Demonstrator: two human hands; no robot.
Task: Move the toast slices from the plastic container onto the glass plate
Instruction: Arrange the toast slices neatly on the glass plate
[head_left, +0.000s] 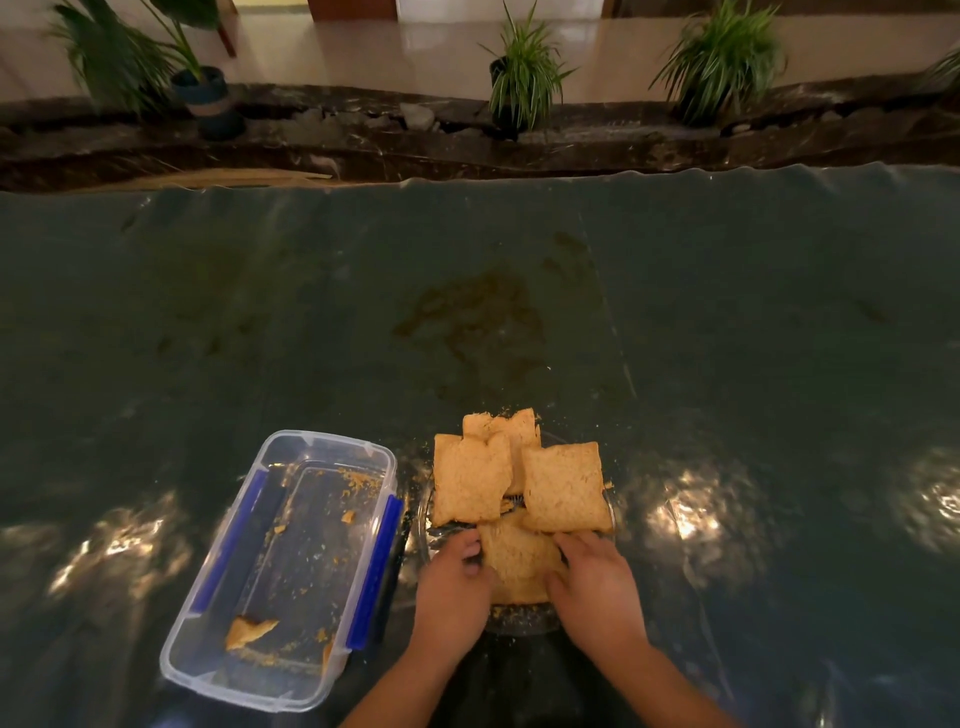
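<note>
On the left, near the front edge of the dark plastic-covered tabletop (519, 291), a clear plastic container (218, 660) with blue side clips (375, 571) sits open and tilted slightly clockwise. It holds only crumbs and one torn toast fragment (249, 630) at its near end. No label or writing can be read on it.

Just right of the container lies the glass plate (524, 623), its rim touching or nearly touching the container's right clip. Four toast slices (472, 483) rest on it, overlapping: one at the far side, one left, one right, and a nearest toast slice (517, 558) partly tucked under the others.

The left hand (452, 592) reaches in from the near edge, forearm angled up and right, fingers curled down on the left edge of the nearest toast slice, thumb pressed against it. The right hand (597, 587) mirrors it from the right, forearm angled up and left, fingers bent over the slice's right edge. Both hands pinch this slice between them, over the plate's near half; whether it is lifted or resting cannot be told.

Crumbs scatter around the plate. Beyond the tabletop, potted plants (524, 78) stand along a dark stone ledge (623, 145).
</note>
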